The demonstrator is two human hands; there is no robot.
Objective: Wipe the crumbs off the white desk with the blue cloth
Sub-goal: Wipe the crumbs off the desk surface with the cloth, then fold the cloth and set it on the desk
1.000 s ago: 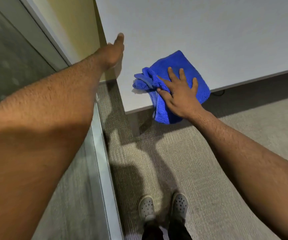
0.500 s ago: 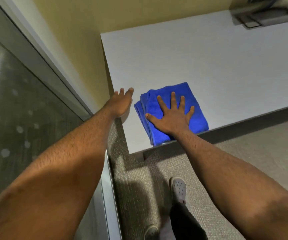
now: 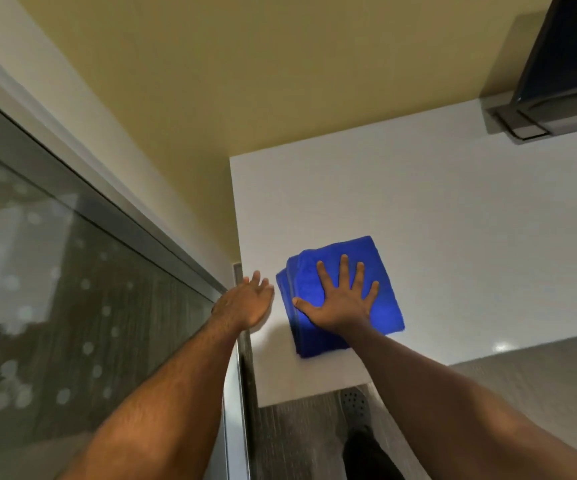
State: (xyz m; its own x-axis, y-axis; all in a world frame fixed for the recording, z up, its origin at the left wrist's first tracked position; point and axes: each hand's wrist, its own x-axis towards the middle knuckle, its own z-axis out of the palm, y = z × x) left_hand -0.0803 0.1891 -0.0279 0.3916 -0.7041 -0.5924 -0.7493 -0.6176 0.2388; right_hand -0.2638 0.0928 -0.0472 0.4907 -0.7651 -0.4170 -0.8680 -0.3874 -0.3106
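Head view, looking down on one white surface [image 3: 453,220] set against a yellow wall [image 3: 280,71]. One blue cloth [image 3: 380,275], folded into a rough square, lies flat near the surface's front left corner, just short of the front edge. Right hand [image 3: 340,303] rests palm-down on the cloth, its grip open with five fingers spread, pressing rather than clutching. Left hand [image 3: 245,301] lies at the surface's left edge, just beside the cloth and apart from it, grip open and holding nothing. One dark device [image 3: 564,74] on a grey base stands at the far right corner. One perforated shoe [image 3: 354,407] shows below the front edge. No writing is legible; crumbs cannot be made out.
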